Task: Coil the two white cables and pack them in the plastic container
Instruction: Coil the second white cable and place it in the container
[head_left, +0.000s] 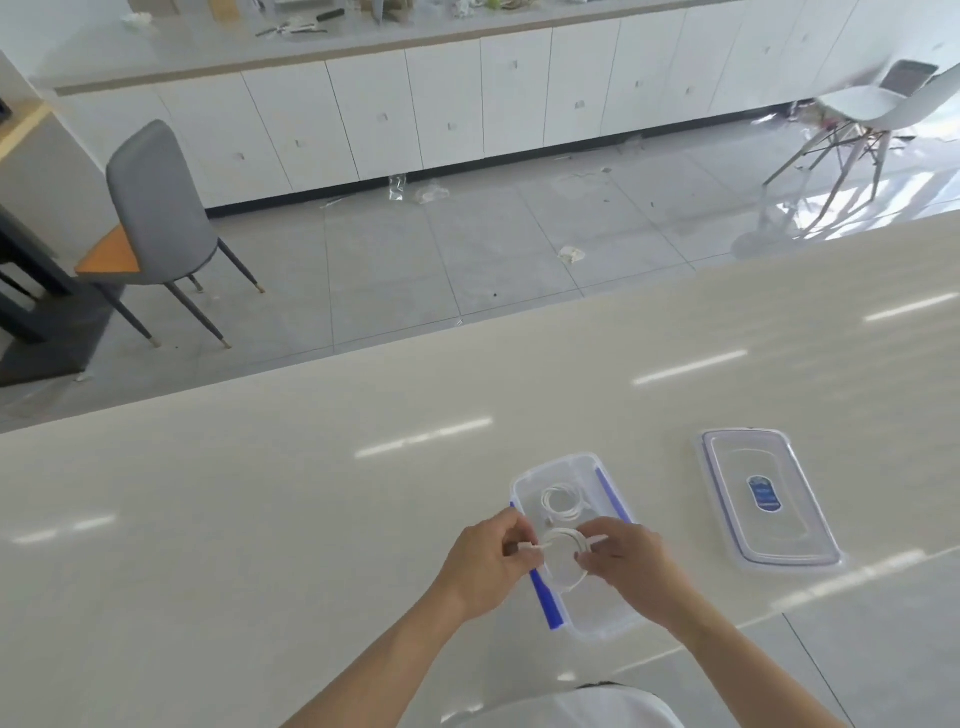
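two coiled cables (562, 503), one container (597, 470), two hands (485, 564)

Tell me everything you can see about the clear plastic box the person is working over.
The plastic container is a clear, rounded rectangular tub with blue clip flaps along its long sides. It sits open on the pale table, angled away from the person. One coiled white cable lies in its far end. The left hand and right hand hold a second coiled cable above its near half. Its lid, bearing a blue label, lies apart to the right.
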